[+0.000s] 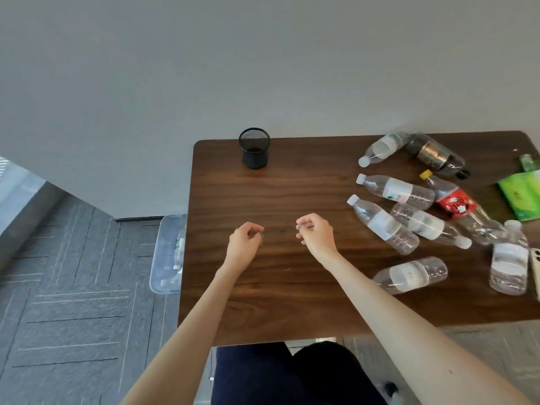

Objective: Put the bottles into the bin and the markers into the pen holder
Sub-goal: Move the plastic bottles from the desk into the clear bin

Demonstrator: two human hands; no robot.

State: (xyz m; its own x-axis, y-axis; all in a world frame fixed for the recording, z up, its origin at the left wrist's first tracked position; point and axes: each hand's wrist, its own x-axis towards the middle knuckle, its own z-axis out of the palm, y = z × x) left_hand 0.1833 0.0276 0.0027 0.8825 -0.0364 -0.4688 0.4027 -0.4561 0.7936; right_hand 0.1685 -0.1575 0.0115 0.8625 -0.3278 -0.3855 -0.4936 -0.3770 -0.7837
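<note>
Both of my hands hover over the middle of the wooden table point(263, 194), fingers curled. My left hand point(245, 241) pinches a tiny grey thing at its fingertips. My right hand point(315, 233) pinches a tiny blue thing; both are too small to identify. A black mesh pen holder point(254, 152) stands at the table's far left corner. Several plastic bottles lie on the right side, among them a clear one point(382, 225) nearest my right hand and a red-labelled one point(455, 204). A clear plastic bin point(168, 252) sits on the floor left of the table. No markers are visible.
A green packet point(523, 197) and a small green bottle point(529, 162) lie at the far right, and a white phone point(536, 273) is at the right edge. One clear bottle point(510, 261) stands upright. A grey wall is behind the table, with carpeted floor to the left.
</note>
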